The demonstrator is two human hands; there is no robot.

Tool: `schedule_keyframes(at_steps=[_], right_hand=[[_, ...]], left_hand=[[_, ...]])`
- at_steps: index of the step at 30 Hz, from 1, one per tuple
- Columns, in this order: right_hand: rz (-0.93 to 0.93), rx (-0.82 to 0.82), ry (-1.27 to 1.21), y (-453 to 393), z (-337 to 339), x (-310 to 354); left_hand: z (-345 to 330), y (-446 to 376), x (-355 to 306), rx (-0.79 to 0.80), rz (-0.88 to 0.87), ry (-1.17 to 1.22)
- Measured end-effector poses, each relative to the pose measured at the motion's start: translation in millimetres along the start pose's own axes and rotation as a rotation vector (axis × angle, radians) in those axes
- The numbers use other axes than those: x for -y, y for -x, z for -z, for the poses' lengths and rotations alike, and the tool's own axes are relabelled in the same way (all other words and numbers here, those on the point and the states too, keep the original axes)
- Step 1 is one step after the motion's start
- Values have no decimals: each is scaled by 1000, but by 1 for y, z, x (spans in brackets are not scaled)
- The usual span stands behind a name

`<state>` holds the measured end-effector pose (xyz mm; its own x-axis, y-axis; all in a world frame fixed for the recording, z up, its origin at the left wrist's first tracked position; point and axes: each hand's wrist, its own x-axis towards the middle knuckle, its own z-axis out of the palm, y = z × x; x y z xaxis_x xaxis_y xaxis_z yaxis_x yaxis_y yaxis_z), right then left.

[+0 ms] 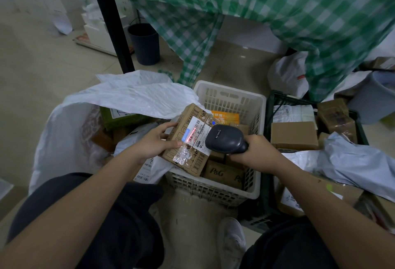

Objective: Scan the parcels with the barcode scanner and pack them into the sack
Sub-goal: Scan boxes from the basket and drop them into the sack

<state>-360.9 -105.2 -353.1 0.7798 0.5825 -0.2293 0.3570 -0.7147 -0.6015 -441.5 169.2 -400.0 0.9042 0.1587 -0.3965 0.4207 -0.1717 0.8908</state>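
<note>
Over the white basket (254, 101), left hand (154, 143) grips the cardboard parcel (188, 140) — fingers curled around its near edge — while right hand (257, 152) clasps the scanner (224, 139).

I am working in a parcel sorting point, an informal back room, not a fitted warehouse. I sit low over a tiled floor (42, 59). Around my knees stand a white plastic basket (233, 97) and a dark crate (277, 99), both loaded with taped cardboard boxes and grey mailer bags (352, 161) bearing shipping labels. A large white sack (64, 136) at my left holds more parcels. A table draped in green checked cloth (256, 1) stands ahead, with a dark bin (145, 44) and stacked white cartons (98, 33) beside it.
</note>
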Motion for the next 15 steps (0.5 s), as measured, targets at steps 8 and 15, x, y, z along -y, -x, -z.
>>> schedule_keyframes(at_steps=[8,15], right_hand=[[23,-130,-169,-11,-1,6],[-21,-249,-268,-36,-12,43]], left_hand=[[17,19,-8,12,-40,-49],[65,56,-17,-254,-132,-413]])
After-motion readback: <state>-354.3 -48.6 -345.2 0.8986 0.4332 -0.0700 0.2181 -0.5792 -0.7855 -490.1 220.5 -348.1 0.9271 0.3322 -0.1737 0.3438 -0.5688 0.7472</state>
